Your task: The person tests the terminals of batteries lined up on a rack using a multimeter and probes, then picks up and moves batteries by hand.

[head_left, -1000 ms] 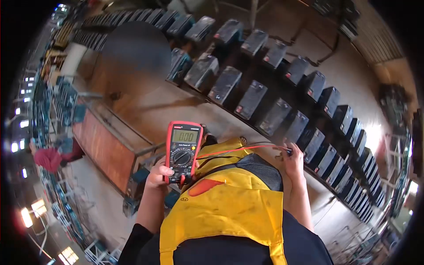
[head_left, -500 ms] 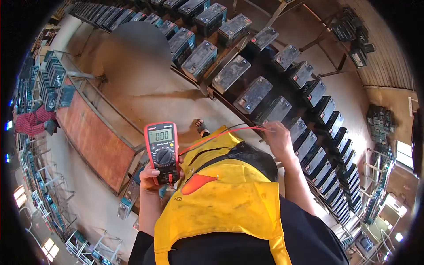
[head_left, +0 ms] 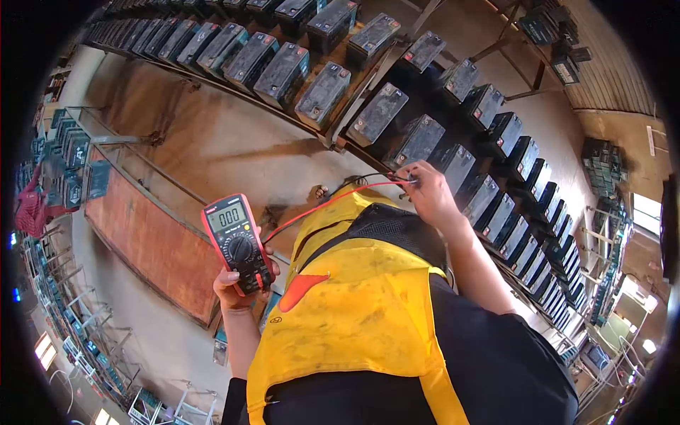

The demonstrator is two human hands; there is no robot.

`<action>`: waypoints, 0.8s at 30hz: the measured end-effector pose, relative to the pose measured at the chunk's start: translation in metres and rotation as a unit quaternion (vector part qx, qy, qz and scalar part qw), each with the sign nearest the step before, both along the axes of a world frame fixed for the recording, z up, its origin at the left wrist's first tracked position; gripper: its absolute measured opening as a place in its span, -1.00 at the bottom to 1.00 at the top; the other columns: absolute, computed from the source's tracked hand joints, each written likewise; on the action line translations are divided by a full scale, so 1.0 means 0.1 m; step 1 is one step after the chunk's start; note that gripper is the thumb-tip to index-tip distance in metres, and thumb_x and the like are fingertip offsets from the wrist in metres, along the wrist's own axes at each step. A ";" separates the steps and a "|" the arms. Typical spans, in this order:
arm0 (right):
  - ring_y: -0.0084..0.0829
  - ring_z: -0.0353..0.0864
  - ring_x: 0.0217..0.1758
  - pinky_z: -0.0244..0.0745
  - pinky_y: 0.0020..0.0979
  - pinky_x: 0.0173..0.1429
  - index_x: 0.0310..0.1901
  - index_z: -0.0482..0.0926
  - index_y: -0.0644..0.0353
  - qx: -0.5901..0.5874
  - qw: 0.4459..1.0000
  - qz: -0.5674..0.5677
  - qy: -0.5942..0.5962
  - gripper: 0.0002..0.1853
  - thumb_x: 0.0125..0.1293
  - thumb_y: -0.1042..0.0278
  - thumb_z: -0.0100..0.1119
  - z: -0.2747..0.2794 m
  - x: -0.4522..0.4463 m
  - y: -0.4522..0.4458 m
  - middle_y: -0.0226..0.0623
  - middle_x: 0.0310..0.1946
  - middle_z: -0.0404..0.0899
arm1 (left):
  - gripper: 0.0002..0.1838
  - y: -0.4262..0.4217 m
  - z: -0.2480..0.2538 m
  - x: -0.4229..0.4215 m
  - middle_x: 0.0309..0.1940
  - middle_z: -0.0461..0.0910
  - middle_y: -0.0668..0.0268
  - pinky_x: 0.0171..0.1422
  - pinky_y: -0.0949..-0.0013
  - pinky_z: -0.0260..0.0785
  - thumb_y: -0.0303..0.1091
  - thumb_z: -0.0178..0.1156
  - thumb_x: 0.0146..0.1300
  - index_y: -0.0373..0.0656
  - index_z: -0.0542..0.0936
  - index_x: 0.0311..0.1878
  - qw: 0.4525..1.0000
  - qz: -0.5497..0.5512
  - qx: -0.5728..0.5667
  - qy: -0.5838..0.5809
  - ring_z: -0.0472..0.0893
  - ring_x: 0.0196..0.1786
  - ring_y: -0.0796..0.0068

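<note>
My left hand (head_left: 230, 289) is wrapped round the lower part of a red and dark multimeter (head_left: 238, 244), its display lit and showing zeros. Closed fingers of my right hand (head_left: 431, 193) hold the ends of the test leads, close to the near row of dark batteries (head_left: 418, 142). A red lead (head_left: 322, 204) runs from the meter side across to that hand, with a black lead beside it. Contact between the lead tips and a battery cannot be made out. Below both hands spreads a yellow apron (head_left: 340, 319) with an orange patch.
Long racks of batteries (head_left: 322, 95) run from the upper left to the lower right. A reddish-brown tabletop (head_left: 149, 230) stands at the left, with stacked batteries at its far end. A person in red (head_left: 32, 209) is at the left edge. More batteries (head_left: 602, 166) are stacked at the right.
The view has shifted along the racks. My left hand and the meter moved left in view, and the meter tilted. My right hand moved left and up, still holding the leads.
</note>
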State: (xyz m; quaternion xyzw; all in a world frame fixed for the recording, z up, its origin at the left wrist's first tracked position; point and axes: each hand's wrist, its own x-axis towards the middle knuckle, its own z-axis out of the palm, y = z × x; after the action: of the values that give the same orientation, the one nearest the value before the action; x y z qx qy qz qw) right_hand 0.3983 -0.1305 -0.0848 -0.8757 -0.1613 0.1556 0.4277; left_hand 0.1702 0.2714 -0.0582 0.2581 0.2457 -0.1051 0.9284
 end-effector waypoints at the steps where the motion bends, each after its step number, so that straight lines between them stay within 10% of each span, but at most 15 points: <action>1: 0.09 0.80 0.04 0.70 -0.11 0.16 0.04 0.80 0.24 0.001 1.000 -0.001 0.011 -0.81 0.45 0.52 0.37 -0.01 0.05 0.01 -0.01 -0.04 0.75 | 0.19 -0.02 0.02 0.02 0.17 0.68 -0.13 -0.46 0.09 0.74 -0.09 0.47 -0.02 -0.29 0.26 0.73 1.000 0.006 0.000 0.001 0.83 -0.01 -0.16; 10: 0.11 0.79 0.07 0.70 -0.10 0.20 0.10 0.79 0.22 0.019 1.000 0.015 -0.003 -0.76 0.44 0.52 0.38 0.00 0.33 -0.07 0.00 -0.02 0.75 | 0.14 -0.26 0.18 0.19 0.21 0.65 -0.07 0.13 -0.05 0.77 -0.09 0.48 -0.01 -0.29 0.31 0.69 1.000 -0.007 0.017 0.005 0.77 0.06 -0.02; 18: 0.04 0.81 0.07 0.68 -0.18 0.17 0.05 0.76 0.25 -0.002 0.998 -0.066 -0.012 -0.77 0.39 0.61 0.37 -0.02 0.15 -0.90 -0.03 -0.03 0.76 | 0.15 -0.59 0.12 0.79 0.27 0.68 -0.16 0.08 -0.02 0.77 -0.11 0.40 0.08 -0.33 0.24 0.76 0.995 -0.097 0.034 0.009 0.82 0.05 -0.20; 24: -0.06 0.81 -0.04 0.67 -0.22 0.09 0.03 0.75 0.29 -0.015 0.992 -0.127 0.002 -0.82 0.43 0.61 0.34 -0.01 -0.01 -1.29 -0.07 -0.08 0.76 | 0.02 -0.78 0.04 1.14 0.24 0.69 -0.07 0.06 0.17 0.73 -0.06 0.37 0.08 -0.39 0.39 0.61 0.981 -0.174 0.081 -0.004 0.81 0.04 0.07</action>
State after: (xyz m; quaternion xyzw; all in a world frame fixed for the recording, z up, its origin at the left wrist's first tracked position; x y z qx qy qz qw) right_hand 0.3974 -0.2597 -0.0858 -0.8953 -0.0453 0.1042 0.4307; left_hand 0.2847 0.1935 -0.0540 0.3712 0.2012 -0.2441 0.8730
